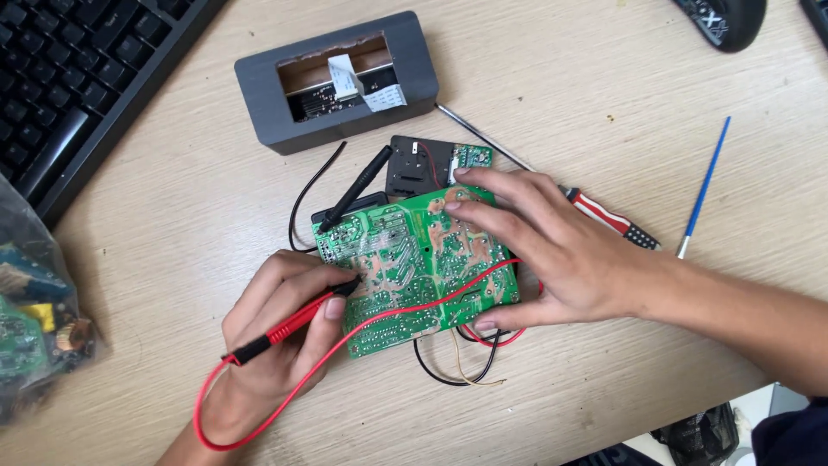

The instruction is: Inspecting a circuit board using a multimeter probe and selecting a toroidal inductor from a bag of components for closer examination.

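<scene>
Left hand pinching red probe, tip touching green circuit board lying mid-bench, right hand spreading open, pressing board flat, black probe resting nearby.

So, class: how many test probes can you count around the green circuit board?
2. A red probe is gripped in the left hand, tip on the green circuit board; a black probe lies at its upper left edge.

Bright even light, soft shadows under hands, slight glare on board, sharp centre, edges a bit soft
</scene>
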